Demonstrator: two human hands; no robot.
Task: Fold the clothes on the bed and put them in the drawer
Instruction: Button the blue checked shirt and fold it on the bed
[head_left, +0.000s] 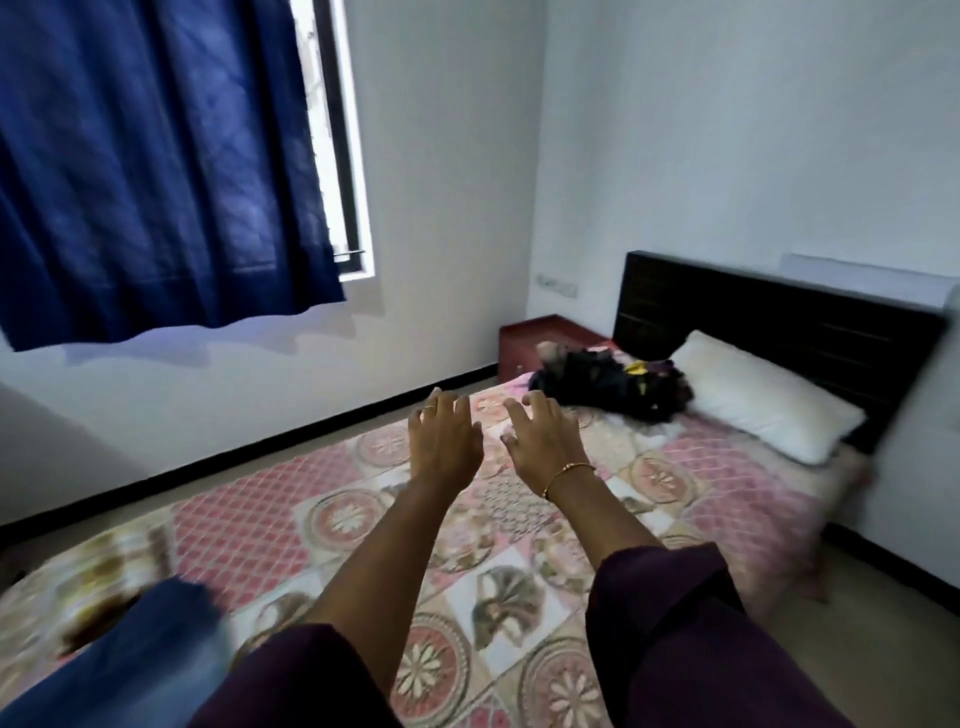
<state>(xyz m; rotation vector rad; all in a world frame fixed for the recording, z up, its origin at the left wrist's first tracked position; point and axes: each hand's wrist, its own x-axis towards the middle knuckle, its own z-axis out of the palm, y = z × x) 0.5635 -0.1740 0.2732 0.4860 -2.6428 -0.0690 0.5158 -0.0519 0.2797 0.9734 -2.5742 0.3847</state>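
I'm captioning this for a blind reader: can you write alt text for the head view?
Both hands, left hand and right hand, reach open and empty toward a dark pile of clothes lying beside a white pillow on a patterned bed. A blue curtain hangs left.

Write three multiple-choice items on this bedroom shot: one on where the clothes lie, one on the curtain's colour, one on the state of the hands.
1. Where is the pile of clothes?
A. On the bed beside the pillow
B. On the floor
C. On the window sill

2. What colour is the curtain?
A. White
B. Dark blue
C. Red

3. What are the hands doing?
A. Both holding a shirt
B. One holding the pillow
C. Both open, holding nothing

Answers:
1. A: the dark pile lies on the bedspread just left of the pillow.
2. B: the cloth over the window is dark blue.
3. C: the left hand and right hand reach forward with fingers spread, holding nothing.
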